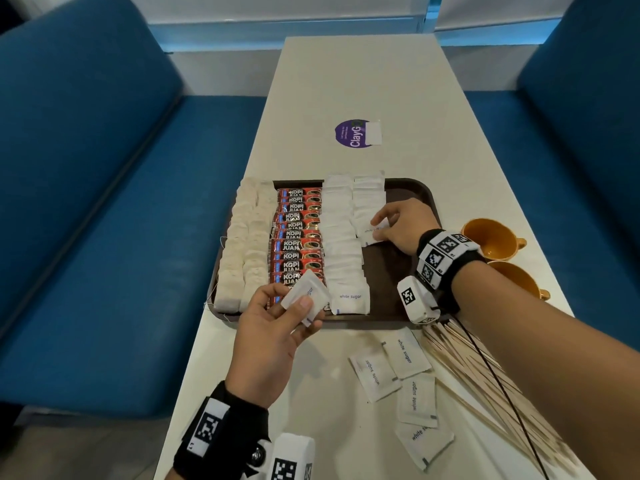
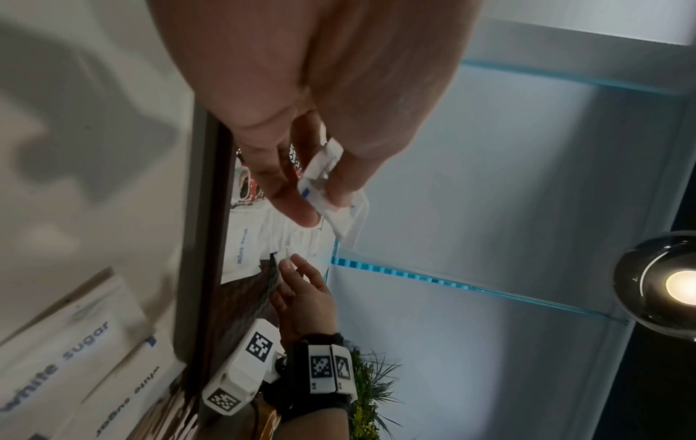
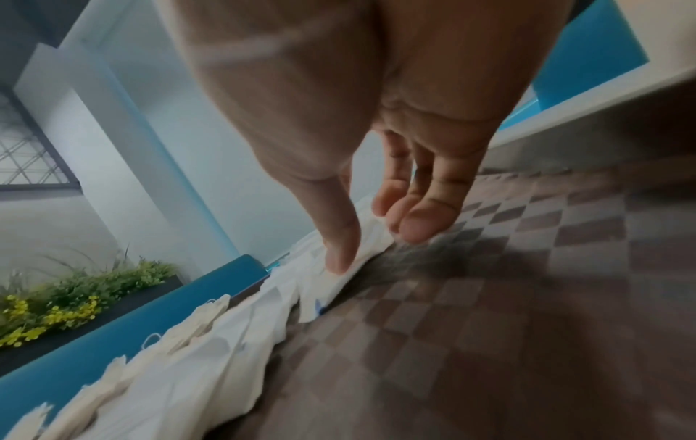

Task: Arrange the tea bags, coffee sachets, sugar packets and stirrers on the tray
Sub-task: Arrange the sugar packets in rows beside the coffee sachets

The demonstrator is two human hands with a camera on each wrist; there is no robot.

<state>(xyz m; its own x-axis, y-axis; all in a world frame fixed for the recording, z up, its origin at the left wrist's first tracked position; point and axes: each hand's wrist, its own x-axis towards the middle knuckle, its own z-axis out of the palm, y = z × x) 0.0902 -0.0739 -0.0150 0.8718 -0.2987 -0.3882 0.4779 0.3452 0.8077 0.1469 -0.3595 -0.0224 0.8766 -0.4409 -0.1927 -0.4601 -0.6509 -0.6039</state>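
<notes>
Loose sugar packets (image 1: 405, 382) and wooden stirrers (image 1: 485, 379) lie on the white table (image 1: 346, 81) nearest the person. Just beyond, the left hand (image 1: 273, 334) pinches a small stack of sugar packets (image 1: 306, 297) above the near edge of the brown tray (image 1: 415, 192). On the tray stand rows of tea bags (image 1: 242, 244), coffee sachets (image 1: 299, 233) and sugar packets (image 1: 346, 251). The right hand (image 1: 401, 225) presses a packet (image 1: 372, 233) onto the second sugar row, thumb and fingertips on it. Two orange cups (image 1: 495, 237) sit right; blue benches (image 1: 104, 202) flank the table.
</notes>
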